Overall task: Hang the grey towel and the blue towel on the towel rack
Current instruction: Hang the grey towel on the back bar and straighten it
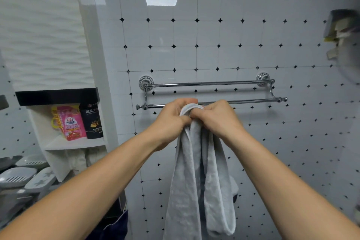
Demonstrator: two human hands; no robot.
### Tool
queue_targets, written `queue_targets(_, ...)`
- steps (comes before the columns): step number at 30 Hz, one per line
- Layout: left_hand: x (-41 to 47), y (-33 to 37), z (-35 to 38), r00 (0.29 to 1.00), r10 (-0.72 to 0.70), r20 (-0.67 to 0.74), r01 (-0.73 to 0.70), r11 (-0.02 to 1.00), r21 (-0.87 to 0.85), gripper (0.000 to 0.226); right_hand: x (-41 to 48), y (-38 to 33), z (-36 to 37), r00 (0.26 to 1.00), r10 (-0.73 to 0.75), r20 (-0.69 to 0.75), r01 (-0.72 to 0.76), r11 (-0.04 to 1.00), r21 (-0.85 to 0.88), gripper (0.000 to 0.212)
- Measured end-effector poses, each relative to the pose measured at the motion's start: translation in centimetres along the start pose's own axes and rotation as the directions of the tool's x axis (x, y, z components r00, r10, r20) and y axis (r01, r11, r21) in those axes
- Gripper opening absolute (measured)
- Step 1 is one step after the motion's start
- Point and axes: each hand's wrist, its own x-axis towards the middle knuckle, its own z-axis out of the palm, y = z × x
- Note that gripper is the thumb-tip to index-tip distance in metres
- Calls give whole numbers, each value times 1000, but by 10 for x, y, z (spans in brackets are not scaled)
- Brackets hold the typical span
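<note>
A grey towel (196, 177) hangs in long folds from both my hands, just in front of the towel rack's lower bar. My left hand (171, 121) and my right hand (216, 119) grip its bunched top edge side by side, fingers closed. The chrome towel rack (212, 84) has two bars on the tiled wall; both bars are bare. A dark blue towel (115, 226) shows at the bottom edge, left of the grey one, mostly hidden by my left forearm.
A white wall cabinet with an open shelf (76, 143) at the left holds a pink pouch (73, 122) and a black pouch (92, 121). Grey soap dishes (17, 176) lie at the lower left. A blurred holder with items (341, 29) hangs at the right.
</note>
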Motion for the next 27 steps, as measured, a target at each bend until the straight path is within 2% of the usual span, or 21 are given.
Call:
queue_targets(3,4,5,-10,998,-61,-1,60,990,-127,52,-2,11,-4,991,-54,119,51,998,29,52)
queue_targets(5,8,12,-17,998,-63,-26,56,976,-209,47,-7,26,-3,964,-29,264,53,995,-83,51)
queue_targets(7,13,19,-25,997,-50,-56,31,955,-296,43,-14,51,5,928,60,368,65,945,-319,52)
queue_targets(9,19,26,-38,997,-33,-74,5,936,-351,41,-22,83,9,890,166,424,50,890,-453,46)
queue_targets(11,24,32,-58,996,-6,-91,-28,925,-379,42,-28,118,5,860,240,450,9,875,-483,41)
queue_targets(13,28,32,-79,995,8,-99,-43,933,-356,42,-30,142,-9,840,270,471,-36,894,-448,52)
queue_targets(15,31,25,-96,995,-1,-96,-20,976,-217,42,-27,155,-26,852,259,455,-47,903,-426,50)
queue_targets(17,32,13,-111,995,-11,-100,21,994,103,43,-15,157,-46,894,248,372,-44,876,-479,39)
queue_targets(19,30,0,-125,994,-19,-105,59,919,390,44,1,150,-71,947,202,248,-79,899,-431,36)
queue_targets(20,30,-6,-131,993,-17,-116,71,873,483,40,10,144,-82,972,175,154,-116,936,-332,34)
queue_targets(22,29,-15,-139,986,0,-166,103,785,611,28,22,131,-93,986,166,-32,-168,982,-83,32)
queue_targets(23,29,-19,-140,981,10,-194,121,748,652,24,26,124,-92,983,170,-71,-171,985,-12,32)
queue_targets(26,28,-22,-142,974,-1,-228,173,655,736,18,31,104,-82,982,170,-81,-171,985,-10,34)
queue_targets(27,27,-20,-143,971,0,-239,180,656,733,17,34,96,-84,979,172,-114,-170,985,27,38)
